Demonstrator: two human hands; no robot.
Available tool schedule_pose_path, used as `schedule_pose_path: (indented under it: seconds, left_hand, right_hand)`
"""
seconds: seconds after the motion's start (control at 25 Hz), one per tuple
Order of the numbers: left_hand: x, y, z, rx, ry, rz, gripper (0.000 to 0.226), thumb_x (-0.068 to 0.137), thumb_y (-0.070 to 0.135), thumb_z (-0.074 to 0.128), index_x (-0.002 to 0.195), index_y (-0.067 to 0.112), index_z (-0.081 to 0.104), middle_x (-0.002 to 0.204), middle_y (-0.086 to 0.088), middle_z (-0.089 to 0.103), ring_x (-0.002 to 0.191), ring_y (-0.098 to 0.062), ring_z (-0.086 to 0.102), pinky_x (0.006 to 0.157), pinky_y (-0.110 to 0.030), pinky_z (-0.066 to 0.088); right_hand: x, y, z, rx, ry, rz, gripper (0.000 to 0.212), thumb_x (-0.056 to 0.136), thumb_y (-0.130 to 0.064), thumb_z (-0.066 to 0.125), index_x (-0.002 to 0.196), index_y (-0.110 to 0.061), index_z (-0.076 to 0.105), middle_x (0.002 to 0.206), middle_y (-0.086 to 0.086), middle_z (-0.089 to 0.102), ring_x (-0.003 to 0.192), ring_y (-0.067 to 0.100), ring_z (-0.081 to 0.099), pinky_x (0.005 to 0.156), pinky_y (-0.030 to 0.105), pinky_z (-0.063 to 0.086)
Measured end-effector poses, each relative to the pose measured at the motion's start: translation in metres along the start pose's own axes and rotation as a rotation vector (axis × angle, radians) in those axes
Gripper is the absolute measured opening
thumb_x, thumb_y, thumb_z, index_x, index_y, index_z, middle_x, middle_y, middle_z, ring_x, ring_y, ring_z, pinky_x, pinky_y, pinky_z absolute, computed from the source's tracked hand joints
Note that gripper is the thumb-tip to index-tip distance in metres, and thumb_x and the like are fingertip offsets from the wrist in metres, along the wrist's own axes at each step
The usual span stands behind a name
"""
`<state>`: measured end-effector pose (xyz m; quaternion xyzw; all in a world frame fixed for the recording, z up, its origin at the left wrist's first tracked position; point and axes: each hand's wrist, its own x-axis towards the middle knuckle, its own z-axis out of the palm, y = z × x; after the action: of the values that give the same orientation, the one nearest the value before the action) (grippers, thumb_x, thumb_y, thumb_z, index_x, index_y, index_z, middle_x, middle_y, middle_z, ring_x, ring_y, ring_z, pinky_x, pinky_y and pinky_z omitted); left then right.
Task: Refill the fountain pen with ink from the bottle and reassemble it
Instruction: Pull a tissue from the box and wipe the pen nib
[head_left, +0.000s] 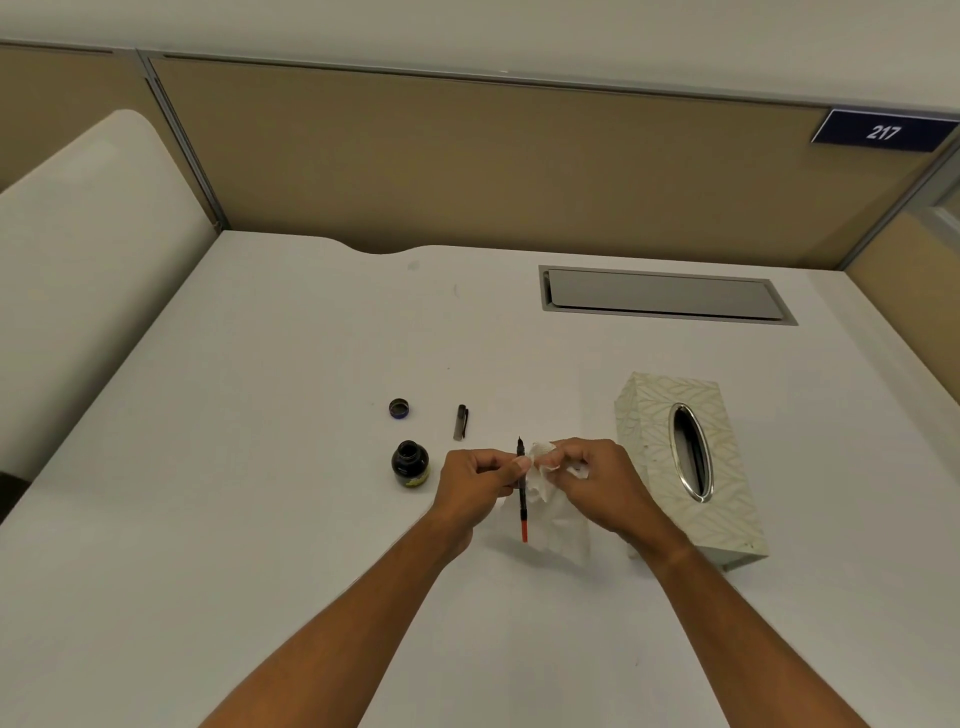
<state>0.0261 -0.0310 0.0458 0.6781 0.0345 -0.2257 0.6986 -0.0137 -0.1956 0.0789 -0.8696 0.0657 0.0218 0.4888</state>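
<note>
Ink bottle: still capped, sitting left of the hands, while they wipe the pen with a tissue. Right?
Not quite. The head view shows the ink bottle open; its cap lies on the desk behind it. The rest holds: it sits left of the hands, which hold the pen and a tissue.

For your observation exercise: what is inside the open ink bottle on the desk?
The ink bottle stands uncapped, and its mouth shows only darkness, likely ink. The level cannot be judged: the dark glass hides it. Its cap lies apart, behind it.

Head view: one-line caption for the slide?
Left hand holds the uncapped pen upright while right hand presses tissue against it; open ink bottle alongside.
</note>
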Motion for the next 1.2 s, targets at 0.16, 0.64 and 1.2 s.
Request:
schedule_pose_path:
  seconds: [0.16,0.64,1.2]
  left_hand:
    - [-0.001,0.0,0.002,0.08,-0.016,0.04,0.014,0.082,0.021,0.073,0.081,0.008,0.077,0.077,-0.008,0.075,0.073,-0.011,0.069,0.073,-0.023,0.055]
    - [-0.004,0.003,0.003,0.087,0.073,0.078,0.006,0.08,0.015,0.074,0.085,0.012,0.078,0.077,-0.003,0.076,0.073,-0.009,0.071,0.064,-0.014,0.051]
    - [-0.005,0.009,0.003,0.314,0.109,0.186,0.005,0.078,0.019,0.077,0.081,0.015,0.077,0.071,0.004,0.074,0.067,-0.005,0.07,0.064,-0.013,0.054]
  right_hand:
    - [0.0,-0.004,0.002,-0.093,0.134,-0.031,0.023,0.08,-0.004,0.063,0.094,-0.02,0.055,0.078,-0.004,0.069,0.068,0.007,0.062,0.054,0.011,0.044]
    - [0.003,-0.01,0.019,-0.156,0.217,-0.098,0.012,0.081,-0.017,0.072,0.091,-0.016,0.08,0.083,-0.004,0.077,0.076,0.006,0.068,0.067,0.015,0.049]
    - [0.001,-0.013,0.021,-0.128,0.245,-0.061,0.014,0.081,-0.017,0.073,0.094,-0.013,0.079,0.089,0.002,0.077,0.075,0.009,0.065,0.067,0.014,0.044]
